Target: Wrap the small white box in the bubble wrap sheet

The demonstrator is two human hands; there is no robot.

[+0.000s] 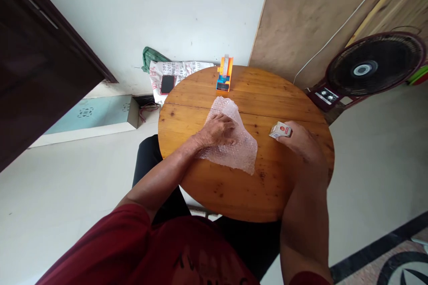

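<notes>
Right of the bubble wrap (244, 150), the right hand (301, 139) gripped the small box (281, 129); the left hand (220, 130) lay half-curled on the wrap, any pinch unclear. Uneven pressure could have crumpled it.

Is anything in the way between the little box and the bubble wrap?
Nothing visible: between the little box, held in the right hand, and the bubble wrap there's just wooden table. The left hand rests on the wrap, and the tape dispenser stands farther back.
</notes>
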